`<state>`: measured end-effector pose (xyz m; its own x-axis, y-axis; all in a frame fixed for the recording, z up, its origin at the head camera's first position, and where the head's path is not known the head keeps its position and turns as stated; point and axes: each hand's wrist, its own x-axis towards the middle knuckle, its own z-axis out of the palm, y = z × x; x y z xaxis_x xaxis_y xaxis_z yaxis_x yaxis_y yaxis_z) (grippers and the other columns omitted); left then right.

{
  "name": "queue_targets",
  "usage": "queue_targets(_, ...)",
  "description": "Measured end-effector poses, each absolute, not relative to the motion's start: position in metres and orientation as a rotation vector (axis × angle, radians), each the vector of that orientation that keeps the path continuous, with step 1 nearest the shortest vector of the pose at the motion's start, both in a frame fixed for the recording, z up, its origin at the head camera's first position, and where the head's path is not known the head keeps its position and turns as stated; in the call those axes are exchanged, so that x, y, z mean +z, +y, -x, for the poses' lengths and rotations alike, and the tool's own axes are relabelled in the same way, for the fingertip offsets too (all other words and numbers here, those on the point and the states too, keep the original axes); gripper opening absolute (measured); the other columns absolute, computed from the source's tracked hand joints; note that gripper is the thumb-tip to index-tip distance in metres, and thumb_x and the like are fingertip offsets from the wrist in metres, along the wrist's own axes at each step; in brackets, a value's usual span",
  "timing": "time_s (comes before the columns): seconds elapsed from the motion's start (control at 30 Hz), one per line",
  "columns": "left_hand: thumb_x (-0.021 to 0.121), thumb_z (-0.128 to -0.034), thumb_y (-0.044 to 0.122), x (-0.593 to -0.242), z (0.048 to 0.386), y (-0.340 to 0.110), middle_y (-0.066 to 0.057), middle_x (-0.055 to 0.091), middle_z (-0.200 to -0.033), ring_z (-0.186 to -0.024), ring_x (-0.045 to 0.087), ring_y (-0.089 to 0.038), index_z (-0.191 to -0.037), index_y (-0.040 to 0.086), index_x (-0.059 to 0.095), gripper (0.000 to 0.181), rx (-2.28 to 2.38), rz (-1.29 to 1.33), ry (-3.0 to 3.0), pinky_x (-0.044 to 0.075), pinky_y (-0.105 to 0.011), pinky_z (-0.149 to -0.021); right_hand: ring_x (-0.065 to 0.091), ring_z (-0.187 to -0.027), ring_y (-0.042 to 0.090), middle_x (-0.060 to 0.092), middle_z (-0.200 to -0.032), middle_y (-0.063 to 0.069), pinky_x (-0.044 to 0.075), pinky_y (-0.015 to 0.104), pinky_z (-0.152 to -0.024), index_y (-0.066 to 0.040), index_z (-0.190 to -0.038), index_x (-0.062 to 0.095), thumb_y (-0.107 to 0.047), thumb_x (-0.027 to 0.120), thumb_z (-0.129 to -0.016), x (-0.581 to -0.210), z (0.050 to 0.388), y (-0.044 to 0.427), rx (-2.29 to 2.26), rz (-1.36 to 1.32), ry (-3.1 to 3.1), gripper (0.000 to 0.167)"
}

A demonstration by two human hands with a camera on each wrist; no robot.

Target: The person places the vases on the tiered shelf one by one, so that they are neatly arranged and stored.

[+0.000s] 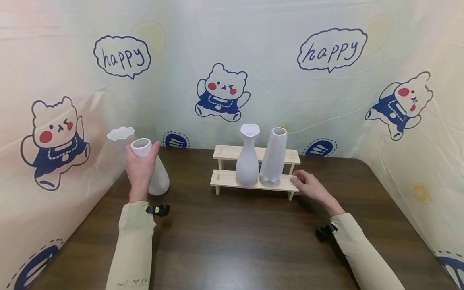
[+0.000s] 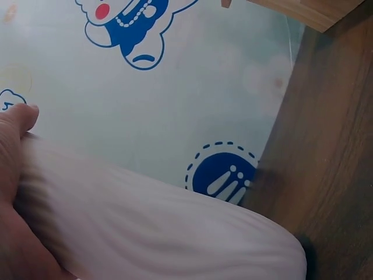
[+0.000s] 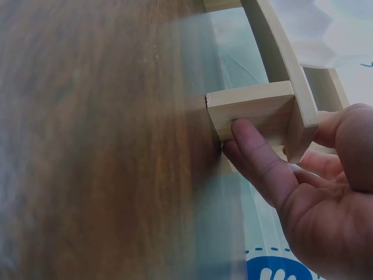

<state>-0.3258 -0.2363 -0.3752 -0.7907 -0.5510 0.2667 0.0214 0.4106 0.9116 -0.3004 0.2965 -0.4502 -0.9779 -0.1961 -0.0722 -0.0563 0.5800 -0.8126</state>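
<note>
Pale sleeves (image 1: 135, 245) sit closest on my feed, then left hand (image 1: 139, 169) wrapped round the smooth white bottle-shaped vase (image 1: 159, 179), roughly upright, well left of the pale-wood two-tier stand (image 1: 226, 179) my right hand (image 1: 311, 186) grips by its right end.

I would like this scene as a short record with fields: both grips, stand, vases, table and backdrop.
Left grip: around the upper part of a round-mouthed white vase
Right grip: holds the lower shelf's right end
Stand: two-tier wooden stand
Lower shelf: wavy-mouthed white vase at left, faceted white vase at right, both upright
Behind left grip: scalloped-rim white vase, partly hidden
Table: dark brown wood-grain table
Backdrop: pale sheet printed with bears and "happy" bubbles
</note>
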Motion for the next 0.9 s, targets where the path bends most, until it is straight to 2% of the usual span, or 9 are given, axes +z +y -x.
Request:
queue_targets(0.2, 0.067, -0.0756, 0.070, -0.376, 0.325, -0.235, -0.012, 0.055, -0.133, -0.115, 0.054, -0.028, -0.140, 0.016, 0.038, 0.089, -1.391, -0.468, -2.077, 0.047, -0.049, -0.100, 0.065, -0.094, 0.024, 0.058, -0.121, 0.025, 0.061, 0.037, -0.080, -0.003, -0.136, 0.044, -0.039, 0.051, -0.101, -0.452, 0.301, 0.298, -1.359, 0.211, 2.649, 0.050)
queue_targets(0.5, 0.064, -0.0786, 0.066, -0.372, 0.321, -0.231, -0.013, 0.060, -0.120, -0.102, 0.056, -0.025, -0.131, 0.011, 0.050, 0.077, -1.311, -0.486, -2.009, 0.045, -0.035, -0.081, 0.065, -0.095, 0.026, 0.058, -0.121, 0.025, 0.061, 0.038, -0.079, -0.003, -0.136, 0.044, -0.035, 0.050, -0.102, -0.450, 0.300, 0.296, -1.374, 0.212, 2.644, 0.047)
queue_targets(0.77, 0.063, -0.0811, 0.063, -0.358, 0.312, -0.226, -0.016, 0.059, -0.122, -0.102, 0.056, -0.028, -0.134, 0.007, 0.048, 0.078, -1.304, -0.417, -2.069, 0.048, -0.041, -0.084, 0.065, -0.093, 0.024, 0.058, -0.119, 0.027, 0.061, 0.038, -0.077, 0.000, -0.135, 0.043, -0.033, 0.050, -0.103, -0.451, 0.301, 0.295, -1.391, 0.235, 2.644, 0.046)
queue_targets(0.9, 0.064, -0.0817, 0.060, -0.353, 0.307, -0.223, -0.018, 0.059, -0.120, -0.099, 0.055, -0.028, -0.132, 0.005, 0.049, 0.076, -1.290, -0.386, -2.088, 0.048, -0.040, -0.081, 0.065, -0.093, 0.024, 0.058, -0.118, 0.027, 0.061, 0.038, -0.077, 0.001, -0.135, 0.043, -0.032, 0.050, -0.103, -0.452, 0.301, 0.295, -1.393, 0.249, 2.646, 0.047)
